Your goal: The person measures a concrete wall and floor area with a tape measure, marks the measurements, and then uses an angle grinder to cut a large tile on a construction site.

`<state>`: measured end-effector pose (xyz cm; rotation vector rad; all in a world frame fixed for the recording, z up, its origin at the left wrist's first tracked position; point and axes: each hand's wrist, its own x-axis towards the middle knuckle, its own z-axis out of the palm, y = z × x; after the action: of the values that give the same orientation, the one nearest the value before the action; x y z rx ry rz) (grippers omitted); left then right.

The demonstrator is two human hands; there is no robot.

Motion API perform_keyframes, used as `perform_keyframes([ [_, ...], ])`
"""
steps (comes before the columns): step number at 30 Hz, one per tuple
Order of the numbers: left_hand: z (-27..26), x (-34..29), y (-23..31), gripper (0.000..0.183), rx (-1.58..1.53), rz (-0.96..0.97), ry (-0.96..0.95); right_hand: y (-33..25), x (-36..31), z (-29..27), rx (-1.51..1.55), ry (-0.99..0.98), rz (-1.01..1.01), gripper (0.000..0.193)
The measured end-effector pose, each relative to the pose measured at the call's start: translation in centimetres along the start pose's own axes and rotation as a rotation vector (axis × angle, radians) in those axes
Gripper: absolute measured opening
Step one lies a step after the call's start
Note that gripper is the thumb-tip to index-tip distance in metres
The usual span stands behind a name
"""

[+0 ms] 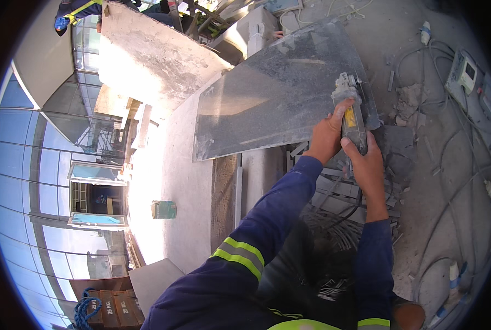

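Note:
Both my hands hold a dusty angle grinder with a yellow label on its body. My left hand wraps round the front of the body, just behind the gear head. Farther back, my right hand grips the rear end, from which a dark cord hangs. The grinder's head is over the right edge of a large dark grey stone slab. Its disc is at that edge; whether it touches the stone I cannot tell. The slab is coated with pale dust, and a sunlit patch lies on its left part.
Offcut stone strips are piled below the slab. Cables snake over the dusty floor at right, near an electrical box. A green bucket stands at left. Brown weights with blue rope lie at lower left. Another person is at top left.

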<state>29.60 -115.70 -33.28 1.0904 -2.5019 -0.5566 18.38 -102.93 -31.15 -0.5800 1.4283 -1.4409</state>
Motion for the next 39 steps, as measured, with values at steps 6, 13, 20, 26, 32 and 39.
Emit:
perform_keyframes([
  [6, 0.5, -0.1, -0.4, 0.086, 0.017, 0.162, 0.092, 1.2, 0.4, -0.1, -0.041, 0.005, -0.087, 0.063],
  [13, 0.2, 0.1, -0.3, 0.08, 0.092, 0.112, 0.062, 0.9, 0.2, -0.5, -0.021, -0.022, -0.023, 0.067],
  [20, 0.5, 0.2, 0.1, 0.079, -0.01, 0.113, 0.043, 1.0, 0.5, -0.9, -0.144, -0.021, 0.055, 0.097],
  [26, 0.6, 0.5, 0.1, 0.078, -0.057, 0.225, 0.1, 0.2, 0.0, -1.1, -0.153, -0.019, 0.07, 0.098],
  [32, 0.5, 0.6, 0.1, 0.077, -0.069, 0.249, 0.083, -0.1, 0.0, -1.1, -0.185, 0.007, 0.027, 0.098],
  [39, 0.7, 0.2, 0.1, 0.081, -0.06, 0.191, 0.073, 0.6, -0.1, -1.3, -0.217, -0.009, 0.037, 0.098],
])
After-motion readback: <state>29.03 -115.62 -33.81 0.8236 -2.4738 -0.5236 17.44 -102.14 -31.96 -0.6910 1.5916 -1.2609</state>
